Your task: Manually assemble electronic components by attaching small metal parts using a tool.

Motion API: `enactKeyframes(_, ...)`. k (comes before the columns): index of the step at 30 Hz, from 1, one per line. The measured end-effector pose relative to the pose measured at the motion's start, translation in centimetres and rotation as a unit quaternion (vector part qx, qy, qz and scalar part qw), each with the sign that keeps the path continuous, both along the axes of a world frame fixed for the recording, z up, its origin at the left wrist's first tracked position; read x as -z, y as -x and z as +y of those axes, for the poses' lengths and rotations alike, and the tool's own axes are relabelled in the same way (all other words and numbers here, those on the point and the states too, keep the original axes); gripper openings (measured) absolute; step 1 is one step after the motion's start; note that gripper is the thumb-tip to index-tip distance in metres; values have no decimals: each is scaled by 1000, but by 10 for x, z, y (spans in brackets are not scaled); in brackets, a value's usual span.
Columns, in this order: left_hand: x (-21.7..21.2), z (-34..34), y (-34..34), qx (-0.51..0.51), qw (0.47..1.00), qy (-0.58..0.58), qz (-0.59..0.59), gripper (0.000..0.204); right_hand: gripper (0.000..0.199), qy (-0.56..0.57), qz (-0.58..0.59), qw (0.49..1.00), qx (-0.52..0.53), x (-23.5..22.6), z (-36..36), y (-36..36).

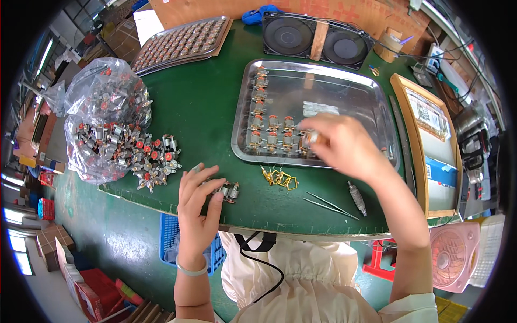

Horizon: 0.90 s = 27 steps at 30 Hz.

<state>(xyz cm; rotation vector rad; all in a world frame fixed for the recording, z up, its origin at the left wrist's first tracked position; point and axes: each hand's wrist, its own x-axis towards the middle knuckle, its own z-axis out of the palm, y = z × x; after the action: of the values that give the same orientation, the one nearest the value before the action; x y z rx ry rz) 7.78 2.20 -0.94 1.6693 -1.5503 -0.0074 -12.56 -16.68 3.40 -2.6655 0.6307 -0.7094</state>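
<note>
My right hand (344, 146) is over the metal tray (350, 81), its fingers pinching a small motor (309, 138) with an orange end. Inside the tray, small motors (273, 123) stand in rows along the left and front sides. My left hand (198, 202) is by the table's front edge, fingers spread, beside a few small silver motors (231, 192); its fingertips partly cover them, so I cannot see whether they touch. Left of it, loose motors (156, 156) spill from a clear plastic bag (89, 102).
Bent gold-coloured wire pieces (279, 177), tweezers (331, 205) and a knurled metal tool (356, 198) lie before the tray. Behind stand two black fans (288, 36) and a filled tray (183, 43). A wooden frame (404, 102) is at right, a blue basket (169, 237) below.
</note>
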Motion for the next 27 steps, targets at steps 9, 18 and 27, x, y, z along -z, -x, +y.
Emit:
enactKeyframes(9, 9, 2, -5, 27, 998, -45, 20, 22, 33, -41, 144, 986, -66, 24, 92, -77)
enactKeyframes(18, 6, 8, -3, -3, 1000, -26, -2, 26, 28, -121, 129, 972, -157, -6, 76, -69)
enactKeyframes(27, -2, 13, 32, 179, 797, 68, 573, 28, 52, 25, -98, 984, -148, -1, 95, -47)
